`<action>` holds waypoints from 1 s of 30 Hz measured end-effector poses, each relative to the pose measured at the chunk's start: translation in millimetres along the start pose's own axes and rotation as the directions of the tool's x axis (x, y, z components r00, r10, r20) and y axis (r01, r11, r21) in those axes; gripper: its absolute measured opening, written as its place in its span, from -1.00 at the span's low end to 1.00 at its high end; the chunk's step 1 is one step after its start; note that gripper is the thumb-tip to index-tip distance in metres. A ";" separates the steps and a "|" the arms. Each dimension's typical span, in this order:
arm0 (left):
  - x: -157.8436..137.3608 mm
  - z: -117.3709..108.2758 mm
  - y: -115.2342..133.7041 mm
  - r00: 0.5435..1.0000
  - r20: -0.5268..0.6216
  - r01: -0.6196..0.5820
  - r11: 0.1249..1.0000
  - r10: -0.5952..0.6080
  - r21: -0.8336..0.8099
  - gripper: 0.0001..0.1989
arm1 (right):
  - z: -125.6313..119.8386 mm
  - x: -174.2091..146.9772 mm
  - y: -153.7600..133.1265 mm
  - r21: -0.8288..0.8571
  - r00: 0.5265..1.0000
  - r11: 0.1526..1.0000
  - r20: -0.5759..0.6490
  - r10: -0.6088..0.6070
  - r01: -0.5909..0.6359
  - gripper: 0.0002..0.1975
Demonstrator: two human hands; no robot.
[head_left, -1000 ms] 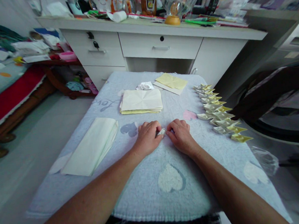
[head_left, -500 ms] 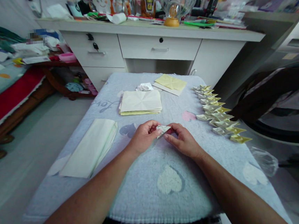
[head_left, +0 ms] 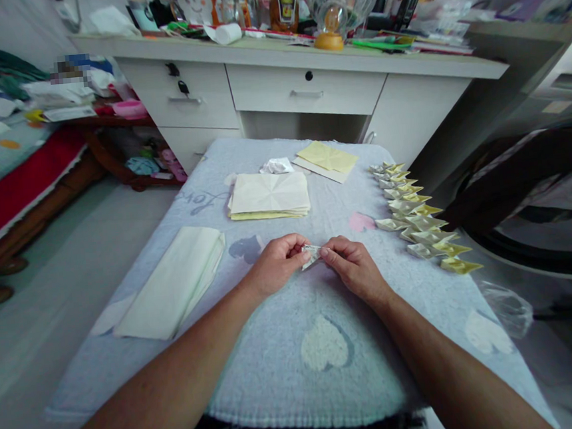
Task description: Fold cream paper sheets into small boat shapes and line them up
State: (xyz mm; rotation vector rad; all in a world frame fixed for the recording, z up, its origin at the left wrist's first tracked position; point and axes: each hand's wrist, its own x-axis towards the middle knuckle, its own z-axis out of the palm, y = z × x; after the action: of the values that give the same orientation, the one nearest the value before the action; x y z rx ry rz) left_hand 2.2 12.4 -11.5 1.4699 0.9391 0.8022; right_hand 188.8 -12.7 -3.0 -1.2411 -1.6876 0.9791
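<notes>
Between my two hands is a small piece of folded paper, whitish with a pointed outline, held above the cloth-covered table. My left hand pinches its left side between thumb and fingers. The right corner is gripped by my right hand, thumb on top. Beyond them lies a stack of creased white and yellow paper sheets. To the right, several folded paper boats, white and yellow, stand in close rows along the table's edge.
A long folded white paper bundle lies at the left. Behind the stack are a crumpled white paper and a yellow creased sheet. A white desk crowded with items stands at the back, a washing machine at the right.
My right thumb has moved onto the folded paper's right corner, and that hand now pinches it. The paper is turned slightly, its point now facing lower left. Everything else stays in place.
</notes>
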 end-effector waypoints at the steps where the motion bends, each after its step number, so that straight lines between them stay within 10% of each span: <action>1: -0.2 0.2 1.4 1.000 0.002 0.000 1.000 0.000 0.000 -0.81 | -0.3 0.1 0.6 0.002 1.000 1.000 -0.002 0.003 -0.003 -0.71; 30: -3.5 3.5 14.0 0.999 0.003 0.054 0.995 -0.054 -0.087 -0.78 | -4.5 -2.0 -10.5 -0.075 0.990 0.988 0.043 -0.135 0.138 -0.76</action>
State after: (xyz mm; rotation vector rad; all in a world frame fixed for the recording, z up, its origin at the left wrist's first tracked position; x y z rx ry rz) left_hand 5.3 7.5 2.2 1.3638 0.9288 0.7932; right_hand 189.7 -16.4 7.9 -1.1465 -1.8301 0.8664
